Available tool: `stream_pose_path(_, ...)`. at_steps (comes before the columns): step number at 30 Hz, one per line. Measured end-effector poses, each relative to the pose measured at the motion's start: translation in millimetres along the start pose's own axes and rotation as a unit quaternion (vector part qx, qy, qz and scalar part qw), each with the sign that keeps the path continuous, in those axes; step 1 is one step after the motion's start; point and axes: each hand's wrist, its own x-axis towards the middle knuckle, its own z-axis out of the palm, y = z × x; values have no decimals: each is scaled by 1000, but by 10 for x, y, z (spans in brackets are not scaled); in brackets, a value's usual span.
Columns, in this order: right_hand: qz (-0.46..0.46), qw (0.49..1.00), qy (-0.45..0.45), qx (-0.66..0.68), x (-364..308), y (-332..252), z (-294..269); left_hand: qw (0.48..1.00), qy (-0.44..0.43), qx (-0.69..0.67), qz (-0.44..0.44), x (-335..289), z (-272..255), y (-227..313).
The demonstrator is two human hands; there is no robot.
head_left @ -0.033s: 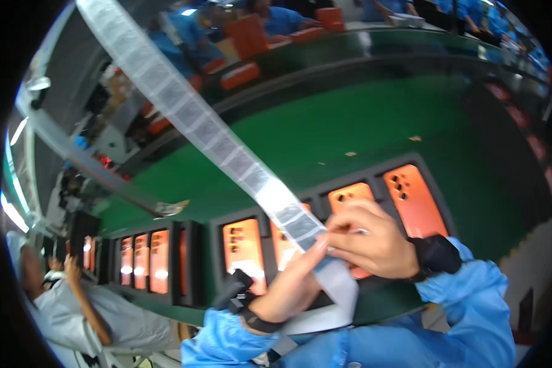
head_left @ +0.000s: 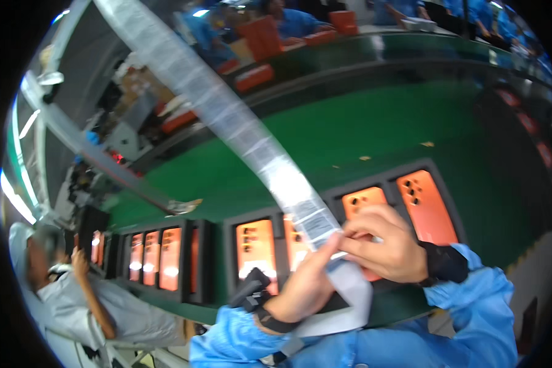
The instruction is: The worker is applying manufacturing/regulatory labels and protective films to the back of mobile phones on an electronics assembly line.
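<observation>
A long, pale strip of square stickers (head_left: 251, 138) slants from the upper left down to my hands. My left hand (head_left: 306, 287) pinches it near its lower end, thumb along the edge. Against that same edge my right hand (head_left: 383, 242) is closed, fingertips pressed together; whatever they grip is too small to make out. Below my fingers a bare white length of backing (head_left: 354, 293) folds down. Under the strip and hands lie orange phones in dark trays: one phone (head_left: 256, 248) left of the strip, another phone (head_left: 426, 205) to the right, and others partly covered.
Farther left, more dark trays (head_left: 193, 260) hold orange phones. Beside them sits a person in a pale coat (head_left: 113, 300). A green work surface (head_left: 362, 116) stretches behind, with small scraps (head_left: 365, 158) on it. Blue-clad people (head_left: 288, 24) work across the far side.
The whole view has shifted slightly, so the scene appears a little farther right and lower. Both hands keep their hold at the strip's lower end.
</observation>
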Motion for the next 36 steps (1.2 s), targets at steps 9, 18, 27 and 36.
stream_pose_path(9, -91, 980, 33, -172, -31, -14, -66, 996, 52, 27, 62, 175, 98, -67)
stream_pose_path(18, -85, 971, 38, -222, -30, 12, -165, 989, 63, 82, 102, 348, 156, -87)
stream_pose_path(27, -84, 954, 32, -287, -189, 30, -313, 998, 40, 25, 38, 523, 263, -133)
stream_pose_path(36, 82, 979, 182, 27, -295, 320, -985, 895, 22, 414, 162, 917, 335, 455)
